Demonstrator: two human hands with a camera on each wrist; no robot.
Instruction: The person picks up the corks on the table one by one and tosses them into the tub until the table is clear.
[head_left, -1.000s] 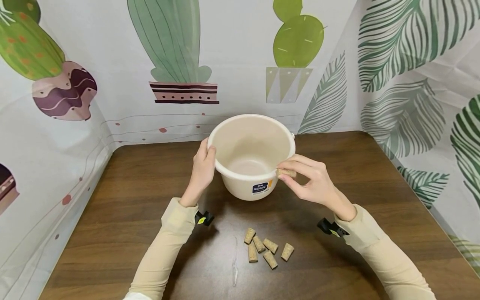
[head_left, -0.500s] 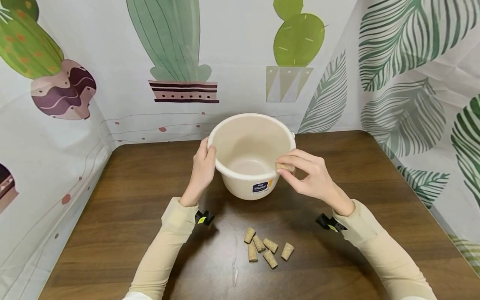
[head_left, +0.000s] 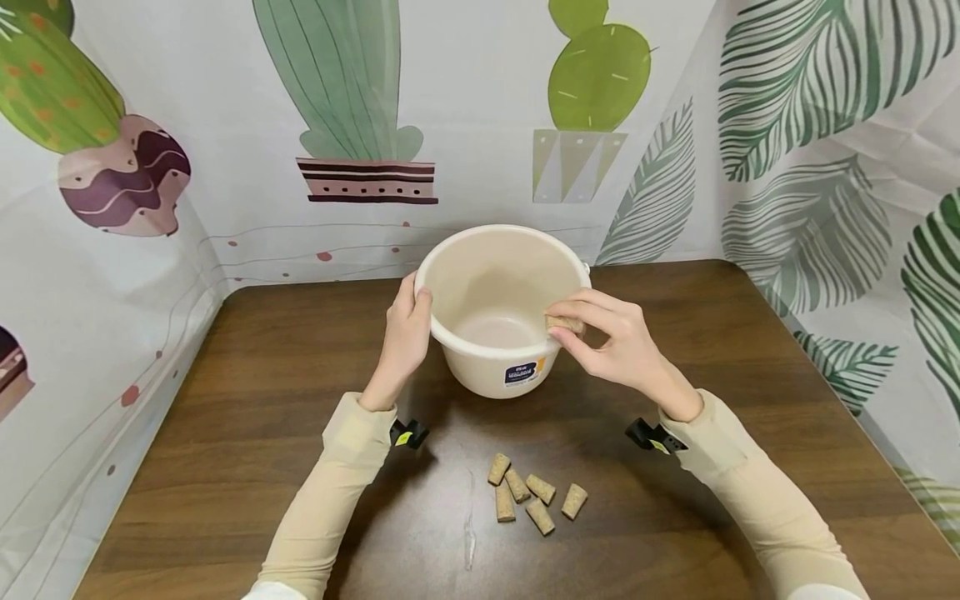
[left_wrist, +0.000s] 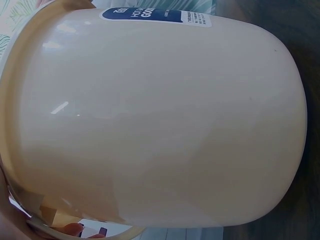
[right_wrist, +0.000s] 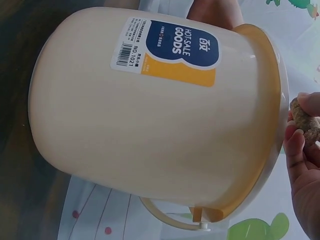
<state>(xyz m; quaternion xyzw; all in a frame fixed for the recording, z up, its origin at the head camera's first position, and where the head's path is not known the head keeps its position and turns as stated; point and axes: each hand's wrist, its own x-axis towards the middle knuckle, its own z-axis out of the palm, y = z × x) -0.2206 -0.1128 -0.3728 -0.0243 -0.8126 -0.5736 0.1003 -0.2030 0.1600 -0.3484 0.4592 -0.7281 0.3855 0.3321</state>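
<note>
A cream plastic bucket (head_left: pixel 480 367) stands upright on the table, its visible inside bare. My left hand (head_left: pixel 406 329) grips its rim on the left, thumb over the edge. Between thumb and fingers of my right hand (head_left: pixel 611 337) a cork (head_left: pixel 564 323) is pinched at the bucket's right rim; the right wrist view shows this cork (right_wrist: pixel 304 120) just beyond the rim. Several loose corks (head_left: pixel 540 517) lie on the table in front of the bucket. In the left wrist view the bucket wall (left_wrist: pixel 160 120) fills most of the picture and hides most of the left hand.
The brown wooden table (head_left: pixel 247 467) meets a cloth backdrop (head_left: pixel 487 108) printed with cacti and leaves, close behind the bucket. A clear strip (head_left: pixel 470 542) lies left of the loose corks. The bucket's handle (right_wrist: pixel 170 220) hangs at its far side in the right wrist view.
My right hand has moved slightly up and left with the cork, from outside the bucket's right rim to over it. The left hand, bucket and loose corks have stayed put.
</note>
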